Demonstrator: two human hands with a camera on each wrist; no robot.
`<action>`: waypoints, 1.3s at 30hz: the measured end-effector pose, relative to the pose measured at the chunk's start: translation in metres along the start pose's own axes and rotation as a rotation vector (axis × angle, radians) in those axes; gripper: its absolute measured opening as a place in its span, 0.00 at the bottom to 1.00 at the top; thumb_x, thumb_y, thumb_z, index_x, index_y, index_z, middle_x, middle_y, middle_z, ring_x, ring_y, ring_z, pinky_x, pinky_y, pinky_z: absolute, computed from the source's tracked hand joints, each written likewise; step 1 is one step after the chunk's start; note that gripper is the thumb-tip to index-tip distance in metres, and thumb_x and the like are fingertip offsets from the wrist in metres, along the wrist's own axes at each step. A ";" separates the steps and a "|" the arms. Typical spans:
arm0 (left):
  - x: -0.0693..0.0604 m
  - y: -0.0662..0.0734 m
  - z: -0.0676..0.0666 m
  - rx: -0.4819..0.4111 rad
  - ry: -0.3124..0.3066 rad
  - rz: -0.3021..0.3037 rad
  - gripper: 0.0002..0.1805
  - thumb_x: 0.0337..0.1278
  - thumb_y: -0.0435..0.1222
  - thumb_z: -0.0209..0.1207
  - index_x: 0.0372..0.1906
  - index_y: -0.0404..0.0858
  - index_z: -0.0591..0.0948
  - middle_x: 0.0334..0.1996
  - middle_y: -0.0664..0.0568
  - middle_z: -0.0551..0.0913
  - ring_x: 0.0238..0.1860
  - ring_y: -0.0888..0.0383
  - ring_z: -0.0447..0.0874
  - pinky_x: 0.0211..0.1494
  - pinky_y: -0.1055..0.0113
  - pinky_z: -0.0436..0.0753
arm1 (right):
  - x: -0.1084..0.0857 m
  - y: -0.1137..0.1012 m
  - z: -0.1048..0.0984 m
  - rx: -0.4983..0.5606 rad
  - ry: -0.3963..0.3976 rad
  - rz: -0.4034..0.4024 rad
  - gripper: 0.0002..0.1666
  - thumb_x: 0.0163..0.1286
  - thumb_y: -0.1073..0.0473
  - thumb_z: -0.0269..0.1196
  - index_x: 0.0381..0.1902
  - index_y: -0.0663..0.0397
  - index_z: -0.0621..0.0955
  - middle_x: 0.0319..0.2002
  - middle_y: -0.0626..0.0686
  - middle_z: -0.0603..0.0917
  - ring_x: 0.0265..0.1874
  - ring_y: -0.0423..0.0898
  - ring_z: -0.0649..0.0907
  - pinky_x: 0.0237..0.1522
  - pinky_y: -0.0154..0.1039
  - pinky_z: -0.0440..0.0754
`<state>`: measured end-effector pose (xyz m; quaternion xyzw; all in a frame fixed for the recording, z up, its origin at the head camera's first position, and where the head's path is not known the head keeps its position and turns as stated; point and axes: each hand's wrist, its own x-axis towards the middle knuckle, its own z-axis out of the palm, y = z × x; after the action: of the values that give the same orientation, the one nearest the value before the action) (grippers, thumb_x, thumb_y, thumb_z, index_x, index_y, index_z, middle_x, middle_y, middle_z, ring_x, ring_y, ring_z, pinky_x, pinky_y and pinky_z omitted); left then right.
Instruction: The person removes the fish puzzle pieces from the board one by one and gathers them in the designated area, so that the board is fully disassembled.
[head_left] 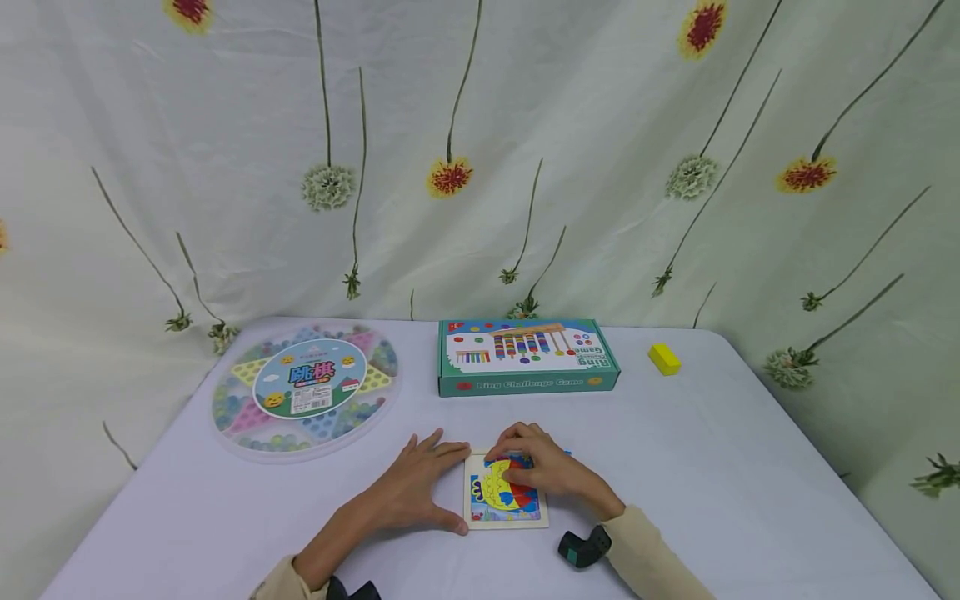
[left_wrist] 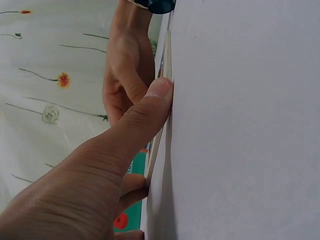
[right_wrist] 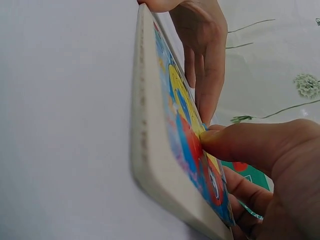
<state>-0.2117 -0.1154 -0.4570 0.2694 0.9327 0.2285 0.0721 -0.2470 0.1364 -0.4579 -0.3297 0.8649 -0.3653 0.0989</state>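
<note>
A square wooden jigsaw puzzle (head_left: 508, 525) with a pale frame lies on the white table, showing a yellow, red and blue fish picture. My left hand (head_left: 420, 487) is spread along its left side, thumb at the near corner and fingertips at the far corner. In the left wrist view the thumb (left_wrist: 159, 90) touches the board's edge. Over the upper part of the picture, my right hand (head_left: 543, 462) has curled fingers and pinches a puzzle piece, mostly hidden by the hand. In the right wrist view its thumb (right_wrist: 215, 140) lies against the yellow part of the picture.
Behind the puzzle stands a green Ring Challenge Game box (head_left: 528, 383). A round Chinese checkers set (head_left: 307, 392) lies at the back left. A small yellow block (head_left: 664, 359) is at the back right. Just past the right hand, a small blue bit (head_left: 567, 453) shows.
</note>
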 end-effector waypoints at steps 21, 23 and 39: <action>-0.002 0.003 -0.002 -0.015 0.002 -0.002 0.55 0.31 0.67 0.68 0.69 0.45 0.69 0.69 0.53 0.67 0.74 0.39 0.46 0.72 0.34 0.40 | -0.003 -0.001 0.000 -0.009 0.025 0.004 0.17 0.64 0.62 0.63 0.50 0.40 0.84 0.45 0.45 0.73 0.49 0.45 0.68 0.49 0.43 0.70; -0.002 0.003 -0.002 -0.015 0.005 0.002 0.55 0.30 0.67 0.68 0.69 0.44 0.69 0.69 0.53 0.67 0.74 0.39 0.46 0.72 0.34 0.40 | -0.003 0.000 -0.001 -0.007 0.018 0.008 0.19 0.64 0.64 0.62 0.50 0.40 0.84 0.44 0.44 0.74 0.49 0.45 0.68 0.49 0.42 0.70; -0.003 0.003 -0.001 -0.019 0.013 0.015 0.55 0.31 0.66 0.69 0.68 0.43 0.69 0.69 0.52 0.68 0.74 0.38 0.47 0.72 0.34 0.41 | -0.003 0.003 -0.002 0.020 0.003 0.021 0.25 0.61 0.69 0.59 0.55 0.45 0.81 0.47 0.44 0.76 0.51 0.44 0.70 0.53 0.41 0.73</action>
<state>-0.2084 -0.1153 -0.4545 0.2740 0.9290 0.2399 0.0667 -0.2468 0.1413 -0.4588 -0.3192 0.8647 -0.3734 0.1045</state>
